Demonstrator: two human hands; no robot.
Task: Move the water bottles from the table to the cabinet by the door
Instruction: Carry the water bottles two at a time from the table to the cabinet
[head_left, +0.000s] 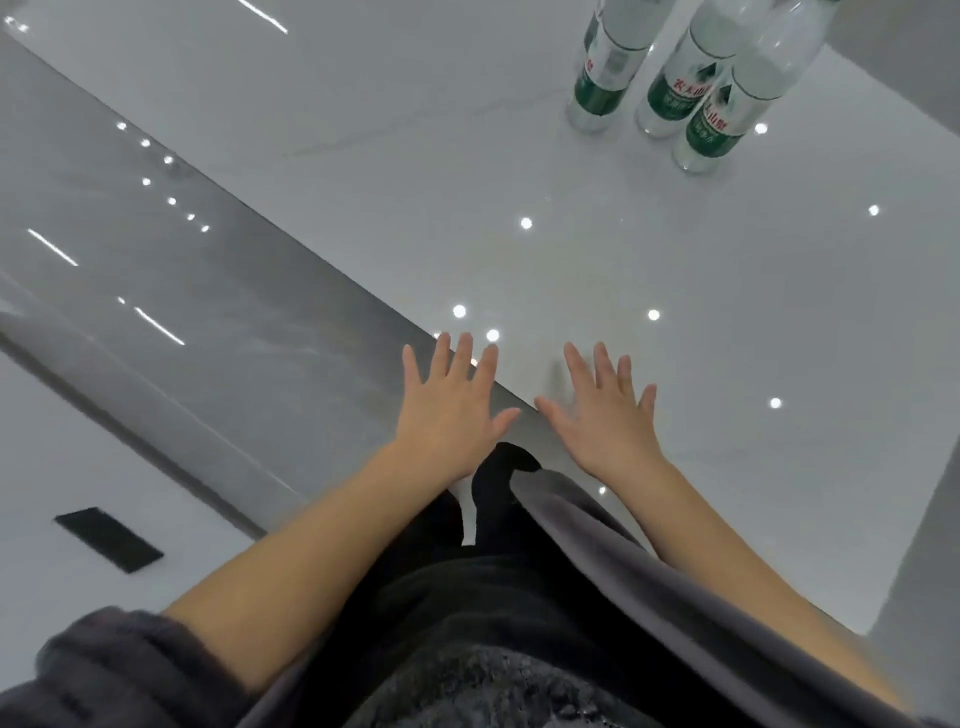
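Observation:
Three clear water bottles with green and white labels stand close together at the far right of the glossy white table (623, 270): a left bottle (605, 73), a middle bottle (680, 78) and a nearer right bottle (737, 104). Their caps are cut off by the top edge of the view. My left hand (449, 410) is spread flat, palm down, over the table's near edge. My right hand (605, 415) is spread the same way above the table top. Both hold nothing and are well short of the bottles.
A shiny grey floor (156, 249) runs along the table's left edge, with a white strip and a dark rectangular plate (109, 538) at lower left. My dark clothing fills the bottom of the view. No cabinet or door is in view.

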